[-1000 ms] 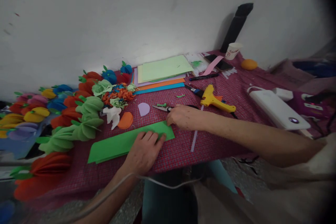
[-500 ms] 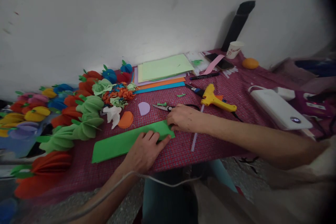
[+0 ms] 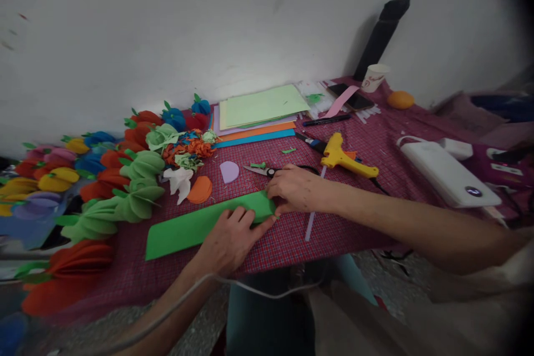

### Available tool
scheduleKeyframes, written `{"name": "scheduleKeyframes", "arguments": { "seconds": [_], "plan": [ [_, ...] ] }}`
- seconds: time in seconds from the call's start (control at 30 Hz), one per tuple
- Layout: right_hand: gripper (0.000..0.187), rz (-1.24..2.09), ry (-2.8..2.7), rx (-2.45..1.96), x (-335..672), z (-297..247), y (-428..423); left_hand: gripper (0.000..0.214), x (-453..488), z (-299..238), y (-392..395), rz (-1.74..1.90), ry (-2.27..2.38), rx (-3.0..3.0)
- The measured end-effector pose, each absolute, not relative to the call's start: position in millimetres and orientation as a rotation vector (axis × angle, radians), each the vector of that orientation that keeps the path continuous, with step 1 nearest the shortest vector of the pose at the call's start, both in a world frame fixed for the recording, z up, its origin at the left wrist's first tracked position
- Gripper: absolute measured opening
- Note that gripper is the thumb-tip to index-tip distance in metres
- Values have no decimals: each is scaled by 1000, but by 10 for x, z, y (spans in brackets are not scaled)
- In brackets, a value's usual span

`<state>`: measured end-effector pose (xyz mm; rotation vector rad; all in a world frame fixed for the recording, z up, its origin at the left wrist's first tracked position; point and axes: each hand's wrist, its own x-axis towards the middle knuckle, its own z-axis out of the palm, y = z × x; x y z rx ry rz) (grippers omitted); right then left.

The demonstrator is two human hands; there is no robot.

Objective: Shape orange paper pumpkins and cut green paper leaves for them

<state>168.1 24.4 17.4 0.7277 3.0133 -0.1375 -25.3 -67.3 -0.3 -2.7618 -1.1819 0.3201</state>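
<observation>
A long folded strip of bright green paper (image 3: 179, 232) lies aslant on the table near its front edge. My left hand (image 3: 231, 236) rests on the strip's lower right part, its fingers bent a little and its thumb stretched out toward the right end. Curled fingers of my right hand (image 3: 294, 188) pinch the strip's right end, and the thumb tips of both hands come close together there. Just behind my right hand lie scissors (image 3: 256, 171) with a green scrap on the blade; the hand partly hides the handles. A lilac half-round paper (image 3: 229, 172) and orange paper rounds (image 3: 200, 189) lie behind the strip.
Paper pumpkins (image 3: 139, 200) in many colours crowd the left side beside crumpled scraps (image 3: 189, 150). Stacked paper sheets (image 3: 262, 108) lie against the wall. A yellow glue gun (image 3: 346, 160) with a glue stick, a white power bank (image 3: 448, 172), a paper cup (image 3: 374, 78) and an orange fruit (image 3: 400, 100) stand rightward.
Both hands stay at the green strip. My right fingers have shifted slightly at its right end, and less of that corner shows. The whole view has moved a little.
</observation>
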Motion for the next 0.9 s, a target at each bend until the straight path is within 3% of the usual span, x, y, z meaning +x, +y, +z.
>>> {"name": "scheduleKeyframes", "arguments": {
  "seconds": [0.5,0.73,0.9],
  "plan": [
    [25,-140,2949,743,1649,214,232,45,-246,-87,-642,219,-1475,-2667],
    [26,-139,2933,725,1629,237,236,70,-327,14,-597,73,-1518,-2657],
    [25,-158,2910,744,1630,246,231,68,-350,-41,-579,88,-1506,-2718]
  ]
}}
